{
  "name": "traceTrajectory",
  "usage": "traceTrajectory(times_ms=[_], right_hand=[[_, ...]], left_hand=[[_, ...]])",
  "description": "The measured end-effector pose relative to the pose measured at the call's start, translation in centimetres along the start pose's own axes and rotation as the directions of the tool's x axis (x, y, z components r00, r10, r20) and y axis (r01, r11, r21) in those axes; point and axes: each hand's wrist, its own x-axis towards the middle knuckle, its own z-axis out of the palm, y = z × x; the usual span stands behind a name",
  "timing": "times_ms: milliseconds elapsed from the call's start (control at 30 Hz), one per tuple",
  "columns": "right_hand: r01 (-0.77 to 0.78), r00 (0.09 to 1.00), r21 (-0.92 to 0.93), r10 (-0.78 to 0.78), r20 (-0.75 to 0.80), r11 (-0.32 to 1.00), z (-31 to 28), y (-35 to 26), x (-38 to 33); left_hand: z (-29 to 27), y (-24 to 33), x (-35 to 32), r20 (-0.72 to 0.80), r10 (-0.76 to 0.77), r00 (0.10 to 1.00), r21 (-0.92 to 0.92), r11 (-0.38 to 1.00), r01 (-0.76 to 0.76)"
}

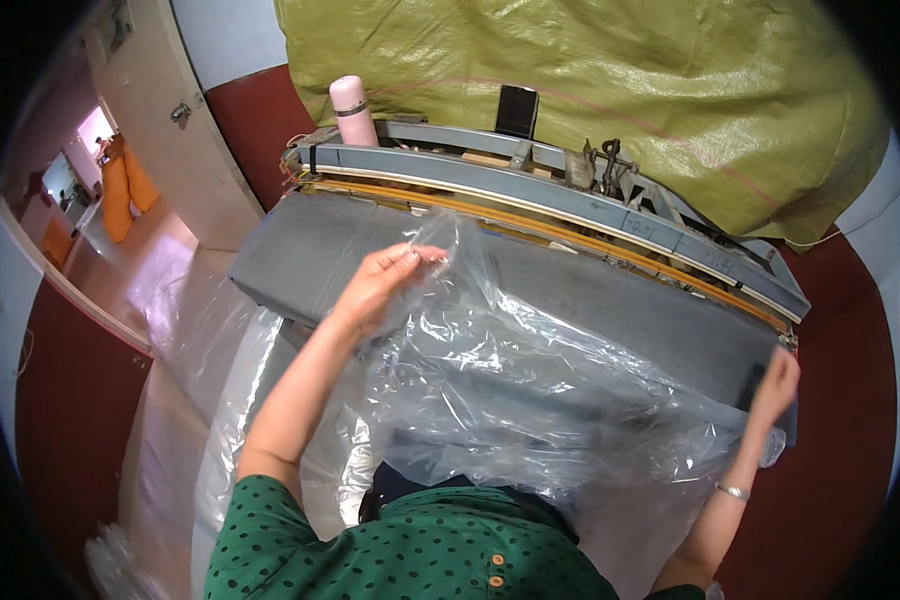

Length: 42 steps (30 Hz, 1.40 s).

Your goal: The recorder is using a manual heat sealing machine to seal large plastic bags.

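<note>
A crumpled sheet of clear plastic film (510,370) spreads in front of me, over the near side of a long dark grey padded surface (610,290). My left hand (380,285) pinches the film's upper left corner between thumb and fingers, raised over the padding. At the right end of the padding is my right hand (776,388), its fingers curled closed and slightly blurred. The film's right edge runs beside that wrist, but what those fingers hold is hidden.
Behind the padding runs a grey metal machine frame (570,190) with an orange-yellow strip. A pink bottle (353,112) and a dark phone (516,110) stand along it. A yellow-green woven sheet (610,70) hangs behind. More plastic film (240,390) lies left, near an open door (160,120).
</note>
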Motion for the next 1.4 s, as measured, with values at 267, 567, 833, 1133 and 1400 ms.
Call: traceTrajectory(times_ms=[267,567,833,1133,1400], right_hand=[[0.099,0.550,0.776,-0.684,0.479,0.623,12.9,-28.8,-6.0],[0.106,0.898,0.702,-0.371,0.237,0.704,5.8,-30.0,-3.1],[-0.317,0.928,0.376,0.367,-0.068,0.871,2.3,-0.1,6.8],[-0.285,0.931,-0.628,0.364,-0.003,0.724,-3.8,22.7,0.9],[-0.051,0.972,-0.788,0.212,0.102,0.614,-3.1,24.4,1.4]], left_hand=[[7.3,-0.5,-4.5,0.073,0.022,0.997,-0.571,0.821,0.023],[4.5,-8.4,-5.1,-0.439,-0.138,0.888,-0.826,0.449,-0.339],[-13.5,-3.8,-3.1,-0.986,0.139,0.089,0.078,0.867,-0.493],[-23.1,-4.1,-1.8,-0.769,0.229,0.596,0.637,0.214,0.740],[-23.7,-4.2,-7.0,-0.744,0.442,0.501,0.641,0.263,0.721]])
